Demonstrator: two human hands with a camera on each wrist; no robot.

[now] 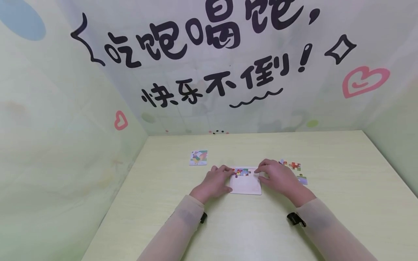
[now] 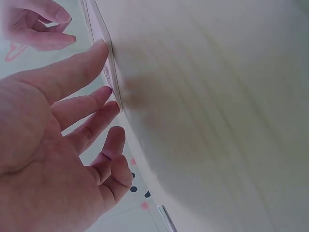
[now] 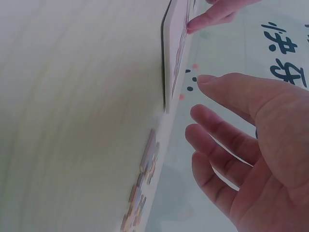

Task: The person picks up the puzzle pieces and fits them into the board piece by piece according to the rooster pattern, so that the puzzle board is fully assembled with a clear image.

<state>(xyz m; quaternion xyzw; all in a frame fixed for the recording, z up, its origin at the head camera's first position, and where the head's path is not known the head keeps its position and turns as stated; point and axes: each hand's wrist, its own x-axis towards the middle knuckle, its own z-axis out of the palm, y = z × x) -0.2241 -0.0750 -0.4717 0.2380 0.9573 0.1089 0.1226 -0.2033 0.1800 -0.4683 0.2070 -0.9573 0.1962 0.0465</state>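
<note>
A white puzzle tray (image 1: 245, 185) lies flat on the table, with a few joined colourful jigsaw pieces (image 1: 242, 172) along its top edge. My left hand (image 1: 213, 183) rests at the tray's left side, thumb by the lower corner and fingertips by the joined pieces. In the left wrist view, its thumb and fingers (image 2: 91, 104) touch the tray's edge. Above the tray's right side is my right hand (image 1: 277, 177), fingers loosely bent. The right wrist view shows nothing between that hand's thumb and fingers (image 3: 207, 140), which stand apart from the tray (image 3: 174, 53).
Right of the tray, partly behind my right hand, lie loose jigsaw pieces (image 1: 295, 166). A small square picture (image 1: 198, 158) of a cartoon figure lies at the back left. The pale wooden table (image 1: 235, 228) meets a printed fabric wall (image 1: 196, 119) at its far edge.
</note>
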